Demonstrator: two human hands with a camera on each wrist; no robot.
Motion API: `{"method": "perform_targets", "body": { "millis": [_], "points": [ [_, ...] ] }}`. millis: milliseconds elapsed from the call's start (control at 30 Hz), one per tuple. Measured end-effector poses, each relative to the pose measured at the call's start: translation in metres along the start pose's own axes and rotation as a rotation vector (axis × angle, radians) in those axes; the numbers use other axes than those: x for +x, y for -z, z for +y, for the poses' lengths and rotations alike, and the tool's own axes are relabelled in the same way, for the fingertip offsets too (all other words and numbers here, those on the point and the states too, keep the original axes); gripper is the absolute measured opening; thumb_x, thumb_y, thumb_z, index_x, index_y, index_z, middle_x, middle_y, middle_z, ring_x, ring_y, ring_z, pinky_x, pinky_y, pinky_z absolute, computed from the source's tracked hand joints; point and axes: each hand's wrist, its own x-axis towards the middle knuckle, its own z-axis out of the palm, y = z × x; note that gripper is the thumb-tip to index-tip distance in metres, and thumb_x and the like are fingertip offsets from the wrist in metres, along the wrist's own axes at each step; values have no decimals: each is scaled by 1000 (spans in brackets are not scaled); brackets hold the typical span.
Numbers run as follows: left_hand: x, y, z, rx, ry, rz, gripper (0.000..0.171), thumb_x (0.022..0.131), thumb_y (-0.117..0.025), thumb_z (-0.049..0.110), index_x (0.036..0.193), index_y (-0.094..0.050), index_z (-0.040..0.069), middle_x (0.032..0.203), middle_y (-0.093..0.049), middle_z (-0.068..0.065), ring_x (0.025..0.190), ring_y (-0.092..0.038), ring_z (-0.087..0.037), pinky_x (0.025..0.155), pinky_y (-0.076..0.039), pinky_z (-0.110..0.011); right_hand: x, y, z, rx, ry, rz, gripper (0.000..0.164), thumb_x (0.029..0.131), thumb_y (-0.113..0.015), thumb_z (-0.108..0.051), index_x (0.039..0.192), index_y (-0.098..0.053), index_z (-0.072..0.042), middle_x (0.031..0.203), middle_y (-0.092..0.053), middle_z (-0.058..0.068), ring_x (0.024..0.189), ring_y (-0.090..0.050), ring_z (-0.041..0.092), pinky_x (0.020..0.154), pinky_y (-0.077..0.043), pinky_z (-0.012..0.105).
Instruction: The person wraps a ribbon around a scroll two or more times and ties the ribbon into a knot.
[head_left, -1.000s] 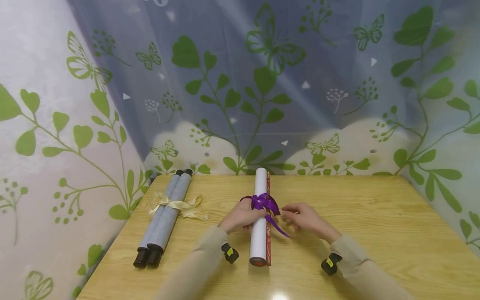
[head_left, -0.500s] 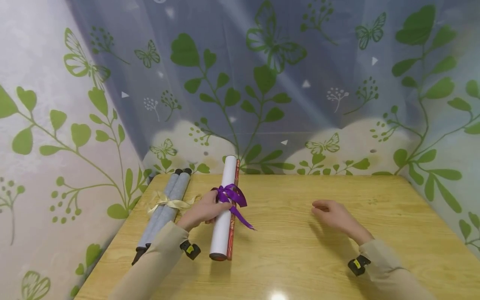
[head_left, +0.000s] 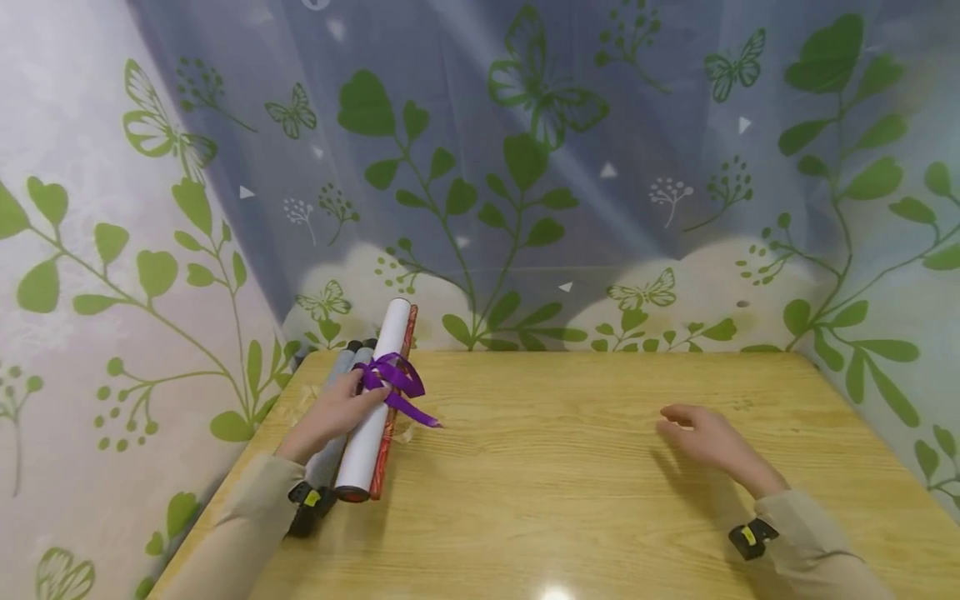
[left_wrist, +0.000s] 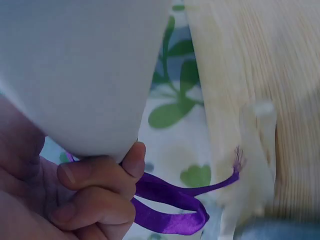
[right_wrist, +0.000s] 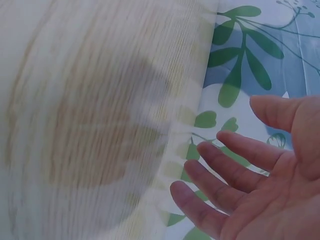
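My left hand [head_left: 333, 414] grips a tied bundle: a white paper roll [head_left: 365, 450] beside a red patterned roll [head_left: 383, 458]. A purple ribbon bow [head_left: 405, 381] wraps the middle, with one tail hanging to the right. In the left wrist view, the fingers curl under the white roll [left_wrist: 85, 75], and the frayed end of the purple ribbon [left_wrist: 172, 222] sticks out past them. The bundle overlaps two grey rolls [head_left: 327, 462] with black ends, hiding much of them. Over the right side of the table hovers my right hand [head_left: 712, 437], holding nothing, fingers spread in the right wrist view.
The wooden table [head_left: 570, 483] meets a leaf-and-butterfly patterned cloth [head_left: 645, 217] at its back edge. A cream ribbon [left_wrist: 257, 150] around the grey rolls shows partly past the bundle.
My left hand has carried the ribbon-tied bundle from mid-table leftward to over the grey rolls. My right hand has moved away from the purple ribbon, to the right.
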Motion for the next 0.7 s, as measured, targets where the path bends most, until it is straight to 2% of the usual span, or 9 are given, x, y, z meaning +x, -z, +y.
{"method": "perform_targets", "body": {
  "millis": [167,233,400,567,700],
  "points": [
    [-3,24,-12,170,-73,118,44,101,-49,39,115,-48,-3,90,-52,-14,77,-54,-23,63,-45,-32,-1,3,5,-30,2,11,53,102,-51,-30,131,-52,14,133,-51,37,119,-50,55,93,-46,61],
    [-5,35,-16,243,-101,167,44,102,-49,39,115,-47,-3,86,-51,-13,74,-54,-23,61,-44,-32,-2,4,6,-45,-7,10,54,102,-51,-31,132,-51,14,133,-51,37,120,-49,55,93,-45,62],
    [-7,57,-30,363,-160,272,44,102,-48,35,119,-46,-5,88,-58,-19,74,-59,-28,61,-50,-39,-2,5,9,-73,-35,7,56,102,-51,-31,133,-49,15,133,-50,38,117,-51,54,91,-46,61],
    [-3,75,-46,431,-212,323,43,101,-50,27,119,-45,-13,85,-58,-22,75,-58,-33,67,-48,-50,-1,5,10,-101,-46,22,57,101,-52,-30,134,-47,15,129,-54,38,107,-61,47,87,-49,59],
    [-1,87,-61,489,-224,334,39,100,-53,22,115,-46,-13,83,-57,-22,72,-57,-34,66,-47,-52,0,2,10,-112,-15,53,55,101,-52,-28,136,-45,15,132,-51,38,113,-57,51,94,-45,62]
  ]
}}
